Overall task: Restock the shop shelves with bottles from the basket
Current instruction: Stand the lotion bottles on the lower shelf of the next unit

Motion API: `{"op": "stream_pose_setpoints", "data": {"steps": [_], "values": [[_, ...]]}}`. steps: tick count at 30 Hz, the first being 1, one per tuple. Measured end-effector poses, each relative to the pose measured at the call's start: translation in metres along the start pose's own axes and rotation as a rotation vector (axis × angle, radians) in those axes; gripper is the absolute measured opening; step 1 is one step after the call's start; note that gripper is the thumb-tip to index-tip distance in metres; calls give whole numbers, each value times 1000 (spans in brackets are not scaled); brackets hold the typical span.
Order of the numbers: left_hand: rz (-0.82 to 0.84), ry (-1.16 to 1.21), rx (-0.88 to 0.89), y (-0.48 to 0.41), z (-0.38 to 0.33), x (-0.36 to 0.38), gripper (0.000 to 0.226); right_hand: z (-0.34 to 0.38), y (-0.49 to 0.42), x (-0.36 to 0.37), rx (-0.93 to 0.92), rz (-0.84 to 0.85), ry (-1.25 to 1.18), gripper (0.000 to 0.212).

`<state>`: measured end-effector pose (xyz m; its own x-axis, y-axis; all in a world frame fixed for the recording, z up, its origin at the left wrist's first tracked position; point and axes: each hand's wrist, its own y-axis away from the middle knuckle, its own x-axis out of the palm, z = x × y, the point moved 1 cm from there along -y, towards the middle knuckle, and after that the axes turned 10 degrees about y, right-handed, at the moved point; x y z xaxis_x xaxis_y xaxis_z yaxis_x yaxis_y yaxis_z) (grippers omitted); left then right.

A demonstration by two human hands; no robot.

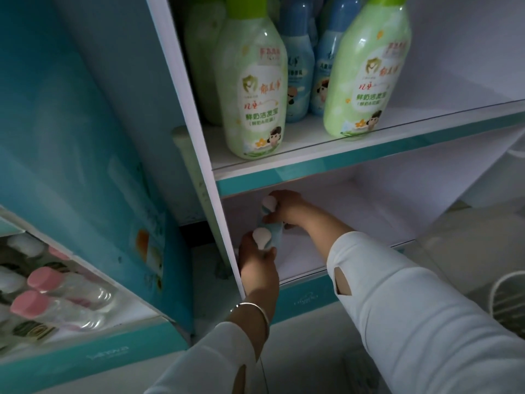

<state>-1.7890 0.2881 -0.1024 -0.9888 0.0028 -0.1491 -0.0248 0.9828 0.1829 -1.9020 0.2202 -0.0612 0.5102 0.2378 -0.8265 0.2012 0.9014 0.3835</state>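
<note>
nearest, the left hand has its grip curled round a small blue bottle, white cap up, at the front left corner of the lower shelf. just behind, the right hand pinches a second bottle, also upright, close beside the first. the side panel crowds both on the left, and bare shelf lies rightward. above, green bottles stand well apart.

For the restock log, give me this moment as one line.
step: placing bottles | left hand: grips near bottle | right hand: grips far bottle | where: lower shelf, left end
</note>
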Motion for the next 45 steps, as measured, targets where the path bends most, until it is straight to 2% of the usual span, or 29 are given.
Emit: {"op": "stream_pose_setpoints", "data": {"steps": [2,9,21,24,26,29,32,34,35,36,37,38,41,43,45], "values": [[35,8,25,8,1,-3,42,2,-1,-1,-22,-38,19,57],[60,8,44,18,11,-11,41,20,-21,5,-81,-118,-187,61],[4,-1,65,12,8,-8,39,41,-44,14,-136,-120,-197,57],[5,17,40,10,11,-6,38,36,-33,1,-108,21,-131,52],[-6,31,10,8,12,-3,38,28,-25,-12,8,122,-57,38],[-64,115,-50,8,6,2,32,24,1,-30,42,452,-5,21],[-89,97,-3,11,1,0,27,28,30,-41,-51,625,-36,40],[-186,-76,47,10,-6,-5,37,33,45,-43,-63,660,-44,51],[-235,-93,-12,9,-8,-5,43,35,50,-41,-75,655,-6,56],[-180,-142,-24,11,-12,-4,42,37,53,-39,-97,622,58,60],[-93,-96,-39,12,-14,-1,34,39,56,-37,-130,566,120,61],[-98,-43,-50,14,-12,0,26,42,59,-35,-164,509,169,57],[-115,17,-101,20,-19,-2,27,43,60,-32,-226,377,269,28],[-56,-8,-84,22,-23,-3,28,39,59,-34,-237,297,291,15],[36,-52,-26,21,-21,-3,52,34,56,-36,-239,232,250,9]]}}
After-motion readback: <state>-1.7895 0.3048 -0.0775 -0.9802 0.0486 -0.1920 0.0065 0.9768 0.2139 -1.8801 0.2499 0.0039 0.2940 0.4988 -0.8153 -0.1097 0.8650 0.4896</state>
